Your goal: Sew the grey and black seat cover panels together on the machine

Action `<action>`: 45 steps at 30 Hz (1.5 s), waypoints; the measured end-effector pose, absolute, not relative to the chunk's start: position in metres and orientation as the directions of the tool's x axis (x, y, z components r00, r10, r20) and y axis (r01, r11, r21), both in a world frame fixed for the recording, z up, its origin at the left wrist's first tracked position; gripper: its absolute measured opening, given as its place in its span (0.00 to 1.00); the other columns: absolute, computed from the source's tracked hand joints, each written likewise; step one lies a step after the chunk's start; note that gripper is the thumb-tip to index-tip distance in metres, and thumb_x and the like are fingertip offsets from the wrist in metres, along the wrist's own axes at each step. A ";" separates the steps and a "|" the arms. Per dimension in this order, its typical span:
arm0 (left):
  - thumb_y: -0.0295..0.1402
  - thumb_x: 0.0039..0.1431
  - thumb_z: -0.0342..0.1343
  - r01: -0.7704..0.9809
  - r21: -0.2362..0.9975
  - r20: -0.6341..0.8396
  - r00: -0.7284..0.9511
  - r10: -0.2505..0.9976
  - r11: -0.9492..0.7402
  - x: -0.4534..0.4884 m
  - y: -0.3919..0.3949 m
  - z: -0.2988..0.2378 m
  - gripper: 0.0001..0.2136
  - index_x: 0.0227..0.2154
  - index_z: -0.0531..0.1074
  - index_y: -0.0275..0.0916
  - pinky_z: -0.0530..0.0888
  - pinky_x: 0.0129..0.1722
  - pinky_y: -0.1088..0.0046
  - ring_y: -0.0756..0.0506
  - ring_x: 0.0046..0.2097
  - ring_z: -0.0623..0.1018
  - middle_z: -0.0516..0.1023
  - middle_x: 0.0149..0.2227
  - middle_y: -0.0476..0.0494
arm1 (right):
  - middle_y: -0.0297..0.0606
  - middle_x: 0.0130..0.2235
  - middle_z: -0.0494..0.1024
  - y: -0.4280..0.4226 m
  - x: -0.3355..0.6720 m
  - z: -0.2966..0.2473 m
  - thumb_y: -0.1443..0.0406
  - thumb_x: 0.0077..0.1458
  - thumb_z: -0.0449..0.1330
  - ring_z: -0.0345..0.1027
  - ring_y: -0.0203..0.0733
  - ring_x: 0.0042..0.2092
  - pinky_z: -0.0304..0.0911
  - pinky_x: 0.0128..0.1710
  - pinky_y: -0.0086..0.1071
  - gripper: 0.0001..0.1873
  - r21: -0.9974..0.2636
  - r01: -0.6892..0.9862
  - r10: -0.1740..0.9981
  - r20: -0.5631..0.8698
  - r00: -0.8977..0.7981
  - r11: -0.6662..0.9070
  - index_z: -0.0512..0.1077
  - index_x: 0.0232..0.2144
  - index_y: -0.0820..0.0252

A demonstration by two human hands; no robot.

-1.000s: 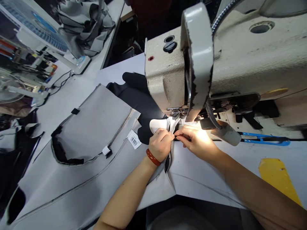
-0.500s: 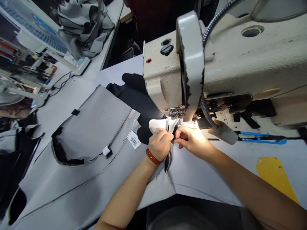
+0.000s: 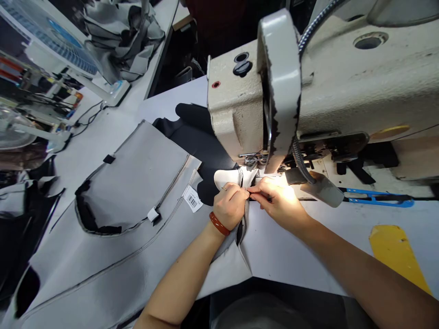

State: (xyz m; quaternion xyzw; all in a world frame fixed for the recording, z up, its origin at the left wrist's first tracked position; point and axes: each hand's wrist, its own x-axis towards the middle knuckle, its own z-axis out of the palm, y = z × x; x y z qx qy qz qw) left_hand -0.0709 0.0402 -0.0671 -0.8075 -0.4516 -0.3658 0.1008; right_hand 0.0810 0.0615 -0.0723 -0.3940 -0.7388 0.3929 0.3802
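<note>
On the head view, my left hand point(image 3: 230, 205) and right hand point(image 3: 279, 201) meet, fingers clenched on the folded edge of the grey fabric point(image 3: 224, 269), which lies on the tabletop point(image 3: 308, 242) just short of the sewing machine point(image 3: 236, 105) beyond the fingers. I judge the layers need pinching flush, with fingertips clear of the foot. The needle is hidden behind the machine head, and lamp glare washes out the right fingertips.

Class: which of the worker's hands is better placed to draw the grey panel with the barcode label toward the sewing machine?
Probably the left hand: it grips the fold beside the grey panel, near the barcode label, while the right hand pinches it from the other side, under the lamp.
</note>
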 end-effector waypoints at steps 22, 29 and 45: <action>0.24 0.51 0.52 0.828 0.359 0.493 0.224 0.841 -0.431 -0.076 0.041 -0.063 0.06 0.24 0.63 0.39 0.68 0.27 0.76 0.49 0.28 0.72 0.70 0.24 0.51 | 0.36 0.30 0.75 0.060 0.082 -0.077 0.66 0.58 0.51 0.68 0.37 0.31 0.59 0.31 0.29 0.10 -0.520 0.531 0.743 0.465 -0.481 0.669 0.70 0.27 0.57; 0.23 0.57 0.47 0.685 0.184 0.271 0.654 0.706 -0.705 -0.099 0.066 -0.037 0.11 0.39 0.71 0.40 0.71 0.37 0.69 0.45 0.38 0.74 0.76 0.35 0.45 | 0.37 0.25 0.74 0.060 0.088 -0.081 0.70 0.61 0.45 0.63 0.36 0.26 0.54 0.26 0.29 0.17 -0.192 0.657 0.630 0.566 -0.533 0.729 0.69 0.25 0.59; 0.25 0.63 0.43 0.655 0.115 0.460 0.631 0.625 -0.746 -0.096 0.063 -0.065 0.11 0.34 0.71 0.38 0.69 0.46 0.68 0.49 0.45 0.75 0.78 0.40 0.47 | 0.36 0.25 0.74 0.068 0.097 -0.079 0.74 0.56 0.46 0.67 0.36 0.28 0.63 0.30 0.28 0.13 -0.419 0.460 0.620 0.586 -0.522 0.783 0.66 0.25 0.58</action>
